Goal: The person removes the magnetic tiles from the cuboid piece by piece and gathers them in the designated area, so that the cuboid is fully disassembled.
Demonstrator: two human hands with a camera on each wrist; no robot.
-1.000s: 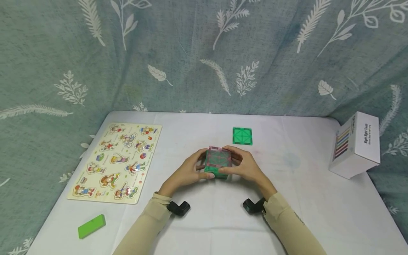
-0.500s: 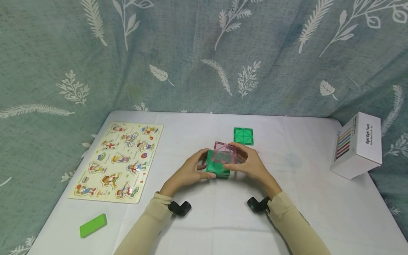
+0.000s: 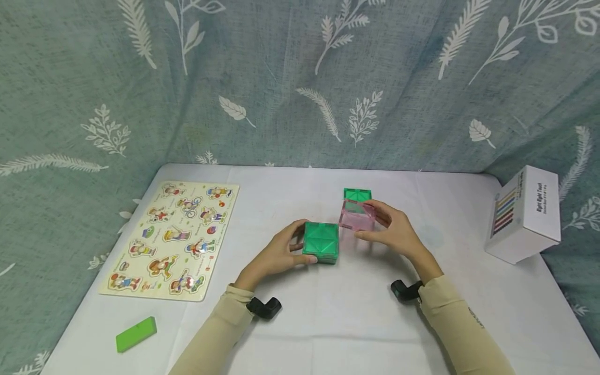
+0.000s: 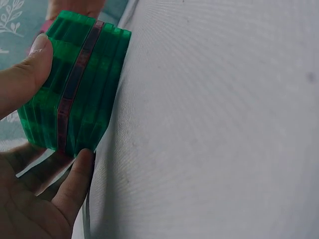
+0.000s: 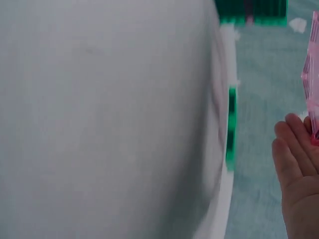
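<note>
Because the pink tile (image 3: 356,221) looks thin, stiff and light, with faces likely slippery, it is best taken by its edges. It is held by the right hand (image 3: 399,232), thumb and fingers parted about the tile's own width, above the table (image 3: 304,333). Left of that grip, the green stack (image 3: 321,240), probably heavier and apt to shift if squeezed unevenly, is clasped at its left side by the left hand (image 3: 277,251). Beyond the pink tile, another green tile (image 3: 358,194) is seen, partly covered by it.
</note>
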